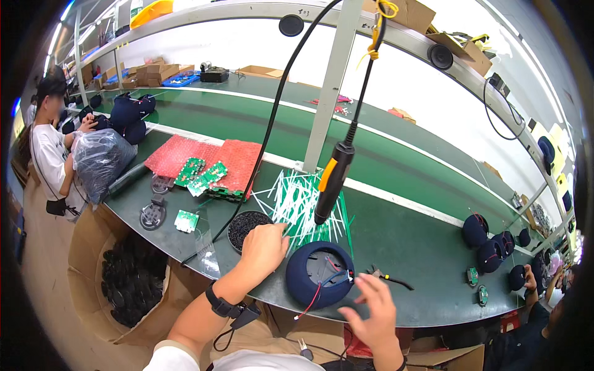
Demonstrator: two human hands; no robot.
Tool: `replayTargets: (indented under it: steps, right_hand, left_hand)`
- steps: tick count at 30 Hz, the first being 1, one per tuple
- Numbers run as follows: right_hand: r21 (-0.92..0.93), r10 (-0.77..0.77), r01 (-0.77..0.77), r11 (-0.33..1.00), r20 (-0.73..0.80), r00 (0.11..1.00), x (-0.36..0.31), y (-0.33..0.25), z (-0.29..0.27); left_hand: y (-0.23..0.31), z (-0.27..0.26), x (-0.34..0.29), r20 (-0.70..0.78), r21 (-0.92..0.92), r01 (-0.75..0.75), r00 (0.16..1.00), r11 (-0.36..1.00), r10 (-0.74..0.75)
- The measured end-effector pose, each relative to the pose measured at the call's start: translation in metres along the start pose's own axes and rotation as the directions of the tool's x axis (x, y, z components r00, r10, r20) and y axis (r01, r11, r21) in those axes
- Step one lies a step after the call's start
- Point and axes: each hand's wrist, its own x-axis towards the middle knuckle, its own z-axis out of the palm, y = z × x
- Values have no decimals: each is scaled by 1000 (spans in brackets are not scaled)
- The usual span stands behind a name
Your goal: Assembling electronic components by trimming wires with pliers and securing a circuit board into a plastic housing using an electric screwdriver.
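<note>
A round navy-blue speaker-like housing (298, 278) stands on the bench in front of me, its open top showing a dark cavity. Red, black and blue wires (334, 279) come out of it, and one lead hangs over its near side. My left hand (263, 248) is closed at the near edge of a loose pile of thin white strips (297, 201); what its fingertips hold, if anything, is hidden. Beside it is a round dish of small black screws (242, 230). My right hand (374, 307), fingers apart, hovers at the housing's right side.
An electric screwdriver (334, 182) hangs over the strips. Pliers (388, 278) lie right of the housing. Green circuit boards (207, 178) rest on red bubble wrap (238, 157). At left stands a carton (93, 284) of black parts; a person (52, 145) works beyond.
</note>
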Motion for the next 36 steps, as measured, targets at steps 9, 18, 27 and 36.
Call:
replayTargets:
  steps: [9, 18, 27, 36]
  right_hand:
    - [-232, -108, 158, 960, 212, 971, 28, -20, 1]
    - [19, 78, -79, 997, 73, 994, 31, 2, -64]
    - [-519, 99, -214, 827, -241, 966, 176, 179, -67]
    - [-536, 309, -466, 704, -359, 881, 272, 329, -53]
  left_hand:
    - [2, 5, -11, -13, 37, -247, 969, 968, 247]
    - [-2, 26, 10, 89, 261, -211, 977, 942, 194]
    - [1, 19, 11, 34, 32, -82, 996, 996, 81]
    - [1, 25, 9, -25, 32, -75, 997, 997, 76]
